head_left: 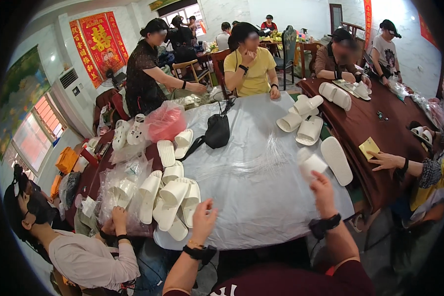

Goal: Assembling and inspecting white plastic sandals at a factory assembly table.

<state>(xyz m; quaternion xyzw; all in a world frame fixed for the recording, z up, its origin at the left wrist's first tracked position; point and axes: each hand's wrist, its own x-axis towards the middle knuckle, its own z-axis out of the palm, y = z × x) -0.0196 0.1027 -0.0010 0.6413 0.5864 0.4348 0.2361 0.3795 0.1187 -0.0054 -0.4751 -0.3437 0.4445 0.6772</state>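
Observation:
My right hand (322,193) grips a white slide slipper (312,165), blurred by motion, above the right side of the covered table (241,197). Beside it, a white slipper (336,162) lies sole up at the table's right edge. My left hand (203,220) is empty, its fingers loosely bent and apart. It hovers just right of a heap of white slippers (173,193). Two more slippers, one a white slipper (166,153) with its sole showing, lie beyond the heap. Farther off at the right stand several white slippers (301,114), partly overlapping.
A black bag (217,130) and a pink plastic bag (166,122) lie toward the table's far left. A co-worker at left handles clear plastic bags (121,185). Right, a dark red table (375,128) holds slippers and a yellow pad (372,148) under another person's hand.

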